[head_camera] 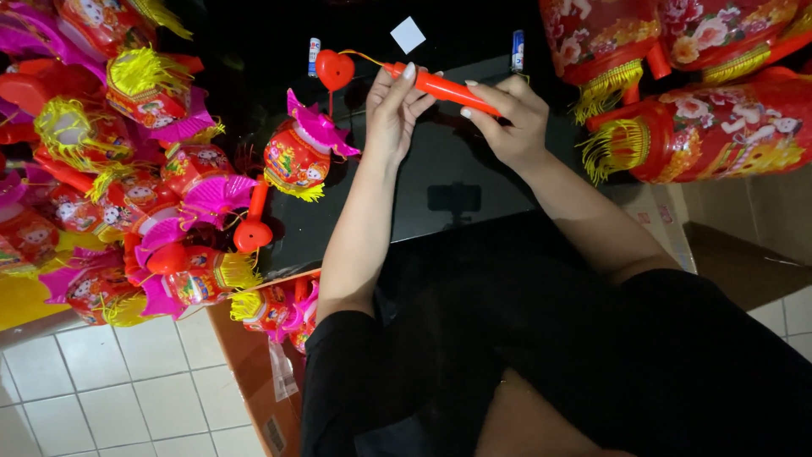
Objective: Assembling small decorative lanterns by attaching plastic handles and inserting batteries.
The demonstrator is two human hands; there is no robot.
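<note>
An orange-red plastic handle stick is held across both hands above a black glossy tabletop. My left hand pinches its left end, near a red heart-shaped piece joined by a yellow cord. My right hand grips the stick's right part from below. Under the heart hangs a small red paper lantern with a pink fan top and yellow fringe.
Several similar small lanterns are heaped at the left. Bigger red lanterns with yellow fringe sit at the right. Two batteries and a white paper square lie on the table. A cardboard box stands on the tiled floor.
</note>
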